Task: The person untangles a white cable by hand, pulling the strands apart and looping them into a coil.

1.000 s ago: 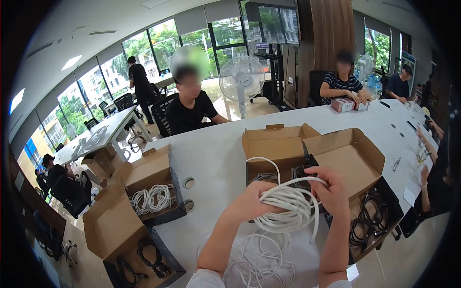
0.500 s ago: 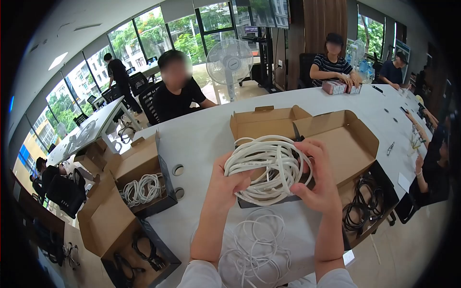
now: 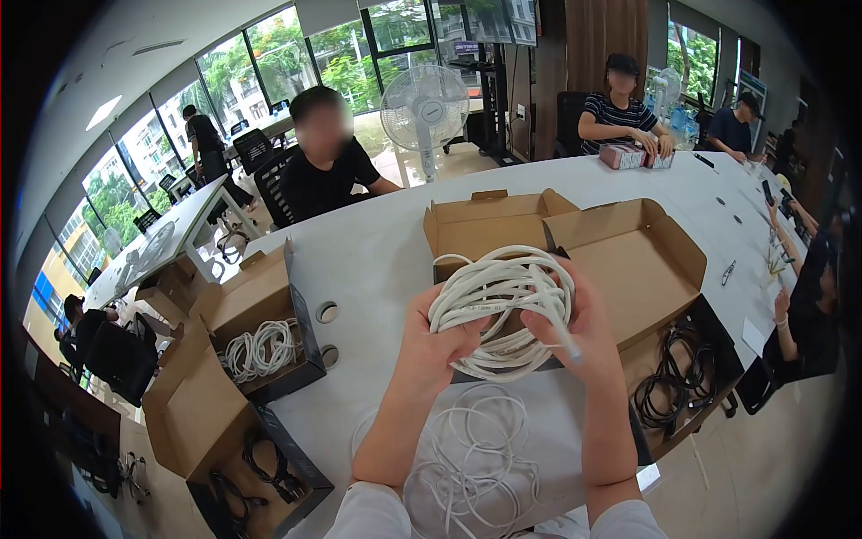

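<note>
A thick coil of white cable (image 3: 503,305) is held up between my two hands over the table. My left hand (image 3: 435,341) grips the coil's left side, its thumb lying across the strands. On the right side my right hand (image 3: 579,314) is wrapped round the loops, and a cable end points down beside its thumb. Behind the coil stands an open cardboard box (image 3: 489,225), its inside mostly hidden. Loose white cable (image 3: 476,449) lies in tangled loops on the table between my forearms.
Left, one open box (image 3: 301,359) holds white cable, another (image 3: 292,512) black cables. Right, black cables (image 3: 673,377) fill a box beside a raised lid (image 3: 628,260). People sit across and along the white table (image 3: 377,234); a fan (image 3: 425,112) stands behind.
The cable coil has been turned in my hands, and its end now sticks out by my right thumb. My right hand has closed in around the loops. The view has shifted slightly.
</note>
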Available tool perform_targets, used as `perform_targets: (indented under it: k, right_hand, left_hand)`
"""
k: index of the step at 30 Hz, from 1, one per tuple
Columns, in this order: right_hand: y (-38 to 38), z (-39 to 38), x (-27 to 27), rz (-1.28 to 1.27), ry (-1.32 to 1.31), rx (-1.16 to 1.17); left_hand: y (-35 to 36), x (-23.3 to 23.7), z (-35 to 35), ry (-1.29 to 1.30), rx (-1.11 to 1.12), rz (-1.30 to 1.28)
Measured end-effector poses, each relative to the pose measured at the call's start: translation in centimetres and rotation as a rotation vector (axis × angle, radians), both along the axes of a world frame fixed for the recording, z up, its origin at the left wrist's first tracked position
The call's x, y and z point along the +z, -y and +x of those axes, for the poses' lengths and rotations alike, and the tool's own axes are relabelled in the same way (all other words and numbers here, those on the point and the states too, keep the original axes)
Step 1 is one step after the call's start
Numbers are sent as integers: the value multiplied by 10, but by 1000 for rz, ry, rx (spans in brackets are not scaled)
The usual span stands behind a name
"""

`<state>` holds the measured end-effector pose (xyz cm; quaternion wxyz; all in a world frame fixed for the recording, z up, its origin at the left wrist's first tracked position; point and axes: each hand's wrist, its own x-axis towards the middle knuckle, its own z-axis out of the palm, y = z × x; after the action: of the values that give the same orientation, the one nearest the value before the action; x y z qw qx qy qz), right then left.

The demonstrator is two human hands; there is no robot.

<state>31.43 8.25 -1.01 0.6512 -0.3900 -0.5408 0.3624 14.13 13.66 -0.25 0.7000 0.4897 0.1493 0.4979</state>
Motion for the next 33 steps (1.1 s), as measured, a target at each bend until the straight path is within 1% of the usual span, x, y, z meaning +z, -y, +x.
perform_targets:
  k: [3,6,9,12,13,15,18,20,21,24,25,27,28,30,33]
  right_hand:
    - [7,5,13,-165,-12,96]
    - [7,12,8,-213,-31,123]
    - [3,9,2,-95,-101,79]
    - [2,8,-2,-88,-149,167]
    - [1,9,-2,-81,-116,194]
    - [3,3,5,-101,-121,235]
    - [-1,2,-1,-110,-152,278]
    - [2,0,2,-137,-203,303]
    - [0,1,-5,-107,-160,263]
    - [1,6,-9,-207,-169,305]
    - [1,5,-12,-186,-232,323]
    - [-2,2,-16,-134,-356,361]
    - [-3,0,-14,-140,-382,326]
    - [-4,-7,-9,-155,-436,258]
    - [0,-11,-2,-120,-387,76]
  left_hand:
    - [-1,0,-2,22,-65,18]
    - [-3,-7,-4,60,-134,25]
    - [0,-5,-2,55,-136,26]
    - [-1,-4,0,37,-112,-9]
    - [-2,-3,-2,23,-119,5]
    - [-1,1,-6,-1,-133,33]
    - [-1,4,-9,-30,-101,-34]
    - [-3,5,-10,-4,-137,-45]
    - [-3,6,-10,-1,-157,-52]
    - [-5,-3,-13,41,-229,-52]
    - [-8,-5,-13,62,-258,-36]
    - [-11,-5,-12,57,-242,-25]
    - [-11,-5,-11,55,-233,-22]
    - [-11,-3,-7,14,-143,-3]
    - [-8,2,3,13,18,68]
